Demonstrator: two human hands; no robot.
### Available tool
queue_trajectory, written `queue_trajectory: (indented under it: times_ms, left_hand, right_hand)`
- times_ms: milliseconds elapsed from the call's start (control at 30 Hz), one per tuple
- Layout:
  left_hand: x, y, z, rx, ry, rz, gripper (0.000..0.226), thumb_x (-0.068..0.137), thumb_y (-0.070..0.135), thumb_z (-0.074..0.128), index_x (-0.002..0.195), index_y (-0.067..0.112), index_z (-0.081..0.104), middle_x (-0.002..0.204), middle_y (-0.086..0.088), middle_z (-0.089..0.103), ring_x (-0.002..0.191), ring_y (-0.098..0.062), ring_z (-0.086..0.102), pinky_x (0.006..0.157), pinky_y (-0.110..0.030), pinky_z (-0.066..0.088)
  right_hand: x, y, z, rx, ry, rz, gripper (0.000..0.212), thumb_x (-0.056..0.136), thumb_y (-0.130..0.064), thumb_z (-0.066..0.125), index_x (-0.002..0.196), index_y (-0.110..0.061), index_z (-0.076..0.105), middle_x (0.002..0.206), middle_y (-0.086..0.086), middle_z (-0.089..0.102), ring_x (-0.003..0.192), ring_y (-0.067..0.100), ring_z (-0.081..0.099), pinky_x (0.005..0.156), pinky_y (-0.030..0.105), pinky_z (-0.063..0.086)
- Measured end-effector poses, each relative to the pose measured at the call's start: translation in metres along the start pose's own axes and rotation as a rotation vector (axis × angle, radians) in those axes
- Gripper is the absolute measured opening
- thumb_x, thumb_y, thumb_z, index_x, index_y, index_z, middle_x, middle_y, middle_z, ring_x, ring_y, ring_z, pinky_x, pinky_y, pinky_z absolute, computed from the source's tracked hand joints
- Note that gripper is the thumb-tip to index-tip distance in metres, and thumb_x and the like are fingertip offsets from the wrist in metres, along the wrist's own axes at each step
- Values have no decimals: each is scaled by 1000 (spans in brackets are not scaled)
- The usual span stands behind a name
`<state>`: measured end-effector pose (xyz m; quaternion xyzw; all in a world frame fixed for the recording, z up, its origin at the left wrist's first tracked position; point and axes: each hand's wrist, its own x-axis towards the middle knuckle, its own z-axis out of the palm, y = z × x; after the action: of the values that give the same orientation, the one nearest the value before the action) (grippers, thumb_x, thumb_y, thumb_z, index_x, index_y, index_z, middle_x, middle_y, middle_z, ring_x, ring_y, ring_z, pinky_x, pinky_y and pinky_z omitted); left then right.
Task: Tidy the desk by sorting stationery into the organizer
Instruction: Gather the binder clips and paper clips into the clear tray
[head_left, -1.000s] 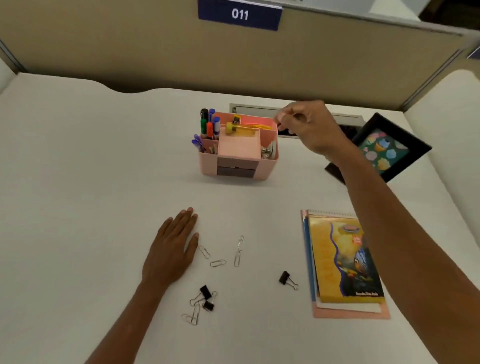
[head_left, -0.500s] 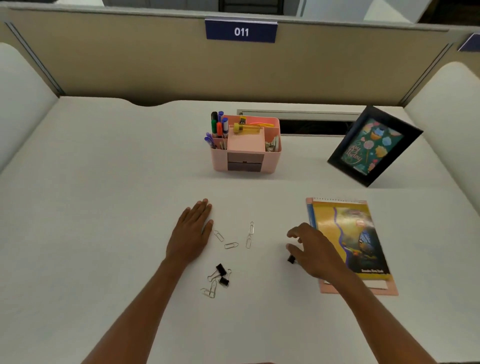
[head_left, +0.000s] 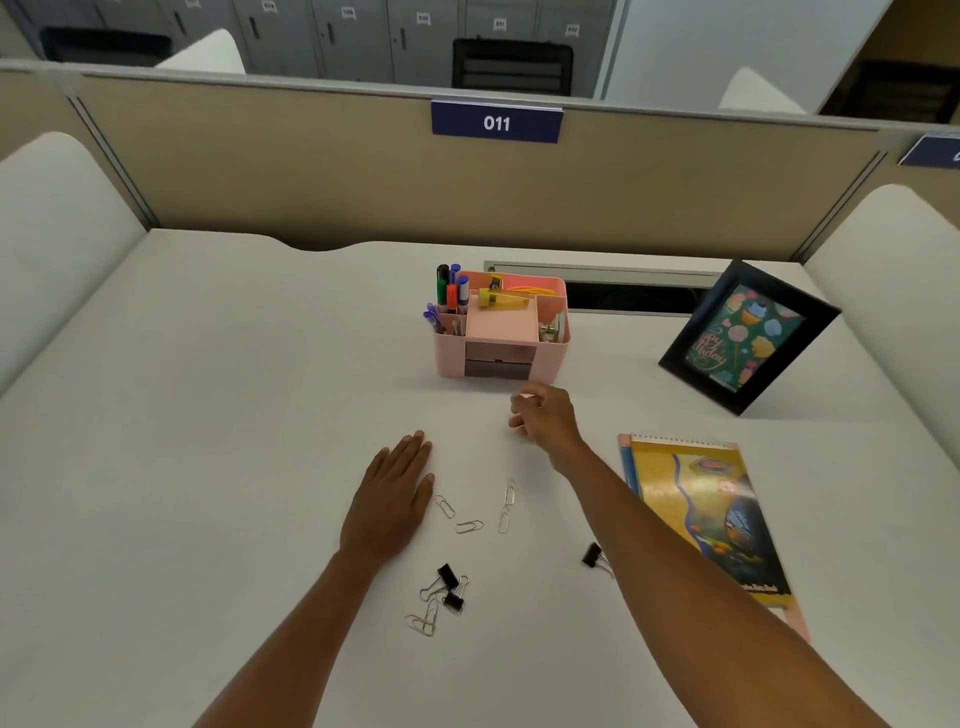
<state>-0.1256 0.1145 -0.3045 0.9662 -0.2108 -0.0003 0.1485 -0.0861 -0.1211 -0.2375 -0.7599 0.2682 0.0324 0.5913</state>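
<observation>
The left hand (head_left: 389, 504) lies flat on the counter (head_left: 208, 415) beside paper clips (head_left: 470, 526), while the right hand (head_left: 545, 421) hovers just before the pink organizer (head_left: 550, 358), fingers curled, whether on anything I cannot tell.

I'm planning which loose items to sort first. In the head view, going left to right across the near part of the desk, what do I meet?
left hand → loose paper clips → lone binder clip → notebook

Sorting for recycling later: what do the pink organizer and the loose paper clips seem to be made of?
Pink organizer: probably moulded plastic with a matte finish, judging by its even colour, thin walls and rounded corners.
Paper clips: bent metal wire, silvery and glossy, likely steel.
</observation>
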Motion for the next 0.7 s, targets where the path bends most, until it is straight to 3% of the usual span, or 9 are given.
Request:
queue_trajectory:
  times_ms: [167, 300, 367, 467, 567, 633, 700]
  left_hand:
    - [5, -1, -2, -21, 26, 18, 54, 94, 40, 27, 139, 15, 44, 149, 1, 38, 137, -13, 34, 113, -24, 9]
    - [4, -6, 2, -17, 43, 40, 52, 96, 39, 30, 141, 16, 41, 150, 2, 34, 139, -10, 30, 115, -23, 9]
    - [3, -3, -1, -24, 74, 48, 49, 95, 35, 35, 138, 15, 46, 147, 0, 41, 135, -14, 37, 114, -26, 17]
    - [21, 18, -27, -50, 213, 113, 41, 83, 12, 61, 123, 8, 59, 124, -8, 63, 111, -25, 60, 97, -34, 45]
    - [59, 59, -70, -44, 359, 308, 42, 72, 3, 75, 113, 3, 65, 109, -12, 69, 97, -27, 66, 84, -37, 54]
    - [93, 86, -92, -70, 366, 415, 48, 70, 7, 78, 115, 3, 64, 112, -14, 68, 101, -29, 65, 85, -39, 54]
    - [123, 109, -105, -148, 221, 372, 54, 78, 6, 72, 129, 4, 54, 131, -15, 57, 120, -31, 54, 97, -42, 46]
  right_hand:
    - [23, -5, 28, 399, 27, 211, 14, 92, -14, 60, 100, -3, 63, 85, 16, 70, 69, 23, 68, 60, 29, 54]
    - [26, -11, 43, 701, 53, 286, 11, 93, -13, 60, 94, -2, 60, 79, 15, 67, 67, 21, 65, 59, 29, 55]
    - [27, -11, 48, 787, 81, 307, 12, 93, -12, 60, 90, -1, 62, 78, 14, 67, 66, 20, 64, 58, 28, 54]
    - [28, -12, 54, 843, 127, 338, 12, 92, -13, 62, 85, -3, 63, 76, 13, 67, 65, 19, 64, 58, 28, 53]
    - [27, -13, 59, 878, 152, 335, 11, 93, -14, 61, 86, -5, 63, 75, 8, 68, 68, 18, 65, 63, 28, 54]
    - [27, -10, 63, 731, 143, 225, 16, 96, -15, 53, 82, -15, 60, 76, 1, 64, 68, 14, 62, 72, 35, 55]
    - [28, -6, 70, 592, 109, 156, 23, 95, -9, 49, 77, -23, 56, 80, 2, 62, 77, 22, 65, 84, 48, 56]
